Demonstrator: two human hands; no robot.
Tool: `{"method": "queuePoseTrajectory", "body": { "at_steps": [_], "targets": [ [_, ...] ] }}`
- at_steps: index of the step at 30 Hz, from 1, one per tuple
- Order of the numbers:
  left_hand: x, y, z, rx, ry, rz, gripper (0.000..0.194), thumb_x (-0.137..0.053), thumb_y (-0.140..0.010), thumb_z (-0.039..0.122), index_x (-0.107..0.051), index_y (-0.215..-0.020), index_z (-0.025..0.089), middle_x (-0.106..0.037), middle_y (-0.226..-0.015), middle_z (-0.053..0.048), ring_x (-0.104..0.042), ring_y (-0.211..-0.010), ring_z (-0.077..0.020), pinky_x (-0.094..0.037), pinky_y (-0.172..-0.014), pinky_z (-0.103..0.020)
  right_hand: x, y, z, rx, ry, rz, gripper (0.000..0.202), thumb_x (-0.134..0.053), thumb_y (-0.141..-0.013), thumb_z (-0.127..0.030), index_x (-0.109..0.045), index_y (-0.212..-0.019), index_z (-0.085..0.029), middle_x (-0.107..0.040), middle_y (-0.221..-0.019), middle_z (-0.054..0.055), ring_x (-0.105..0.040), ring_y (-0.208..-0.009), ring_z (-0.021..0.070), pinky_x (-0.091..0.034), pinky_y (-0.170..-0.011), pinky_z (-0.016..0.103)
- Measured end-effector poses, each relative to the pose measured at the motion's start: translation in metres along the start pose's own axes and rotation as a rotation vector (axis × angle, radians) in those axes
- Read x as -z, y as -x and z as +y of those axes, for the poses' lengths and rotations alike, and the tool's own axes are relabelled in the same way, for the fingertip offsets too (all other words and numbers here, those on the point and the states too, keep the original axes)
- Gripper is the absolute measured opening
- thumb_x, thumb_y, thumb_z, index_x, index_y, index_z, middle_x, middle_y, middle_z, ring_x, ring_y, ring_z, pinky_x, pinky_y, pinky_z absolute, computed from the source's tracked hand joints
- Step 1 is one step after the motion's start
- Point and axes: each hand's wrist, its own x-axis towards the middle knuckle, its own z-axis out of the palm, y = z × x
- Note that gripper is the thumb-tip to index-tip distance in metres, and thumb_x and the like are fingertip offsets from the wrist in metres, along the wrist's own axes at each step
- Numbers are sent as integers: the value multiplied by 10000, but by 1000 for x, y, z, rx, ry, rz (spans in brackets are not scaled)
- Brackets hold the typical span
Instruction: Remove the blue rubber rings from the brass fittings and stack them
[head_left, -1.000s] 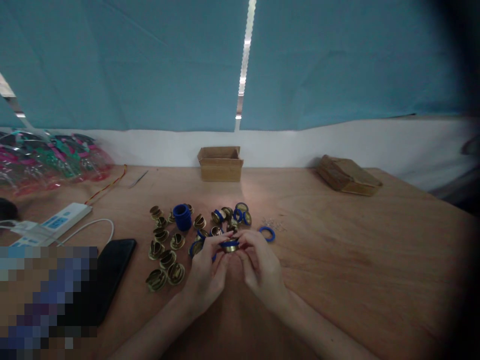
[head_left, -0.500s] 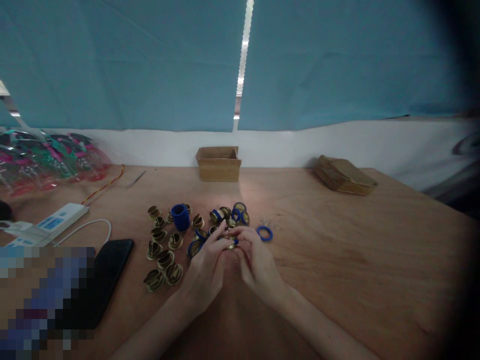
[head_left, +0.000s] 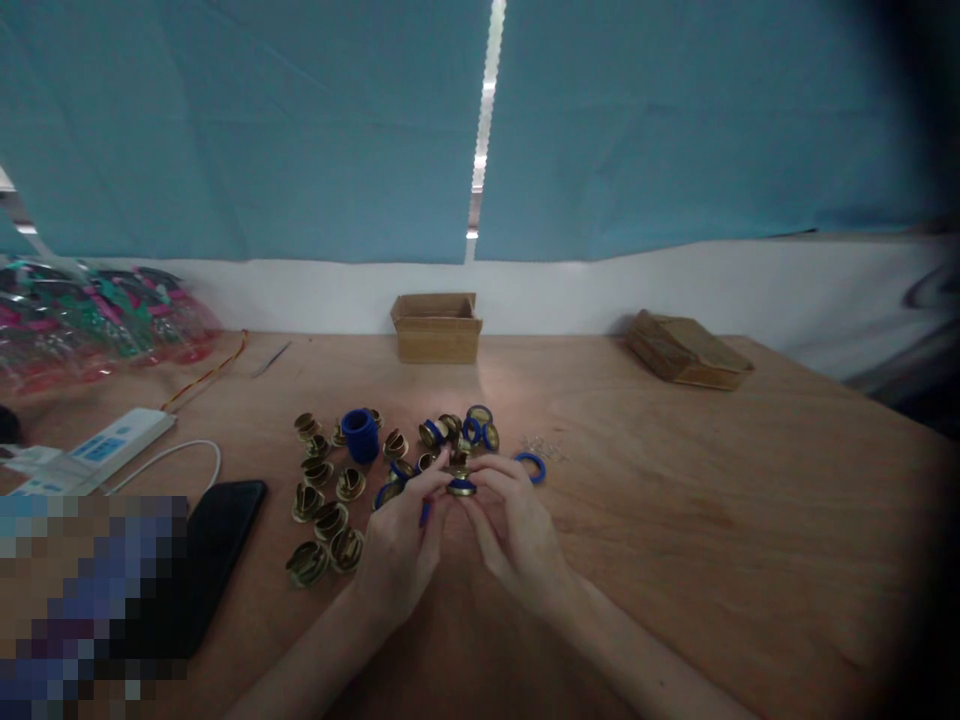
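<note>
Between the fingertips of both hands is a round brass-coloured metal fitting (head_left: 461,485) with a blue ring around it. My left hand (head_left: 401,535) pinches it from the left, and my right hand (head_left: 517,525) grips its right side. Just beyond my fingers lie several similar fittings with blue rings (head_left: 480,428). To the left, several brass-coloured fittings without rings (head_left: 330,518) are spread out, with a stack of blue rings (head_left: 361,436) standing among them. One loose blue ring (head_left: 530,467) lies beyond my right hand, beside a scatter of tiny clear pieces (head_left: 546,448).
An open cardboard box (head_left: 437,330) stands at the back, another box (head_left: 688,350) farther right. On the left are a power strip (head_left: 127,435) with a white cable, a black phone-like slab (head_left: 225,540), tweezers (head_left: 271,359) and plastic-wrapped items (head_left: 97,320).
The fitting has turned between my fingers, so its blue ring shows more along the side. My fingers have shifted slightly around it; the things on the table stay put.
</note>
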Motion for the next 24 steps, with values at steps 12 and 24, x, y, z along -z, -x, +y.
{"method": "queuePoseTrajectory", "body": {
  "at_steps": [12, 24],
  "targets": [
    [0, -1, 5, 216, 93, 56, 198, -555, -836, 110, -489, -994, 209, -707, -921, -23, -721, -797, -132, -579, -673, -173, 5, -4, 0, -29, -41, 20, 343, -566, -831, -64, -454, -1117, -216, -542, -1052, 80, -533, -1007, 208, -473, -858, 361],
    [5, 2, 4, -78, -17, 133, 264, -670, -768, 109, -549, -996, 166, -696, -828, -21, -703, -704, -115, -572, -684, -168, 11, -9, -4, -84, -196, -27, 251, -505, -802, -34, -427, -970, -203, -475, -959, 65, -490, -906, 201, -435, -762, 350]
  ]
}}
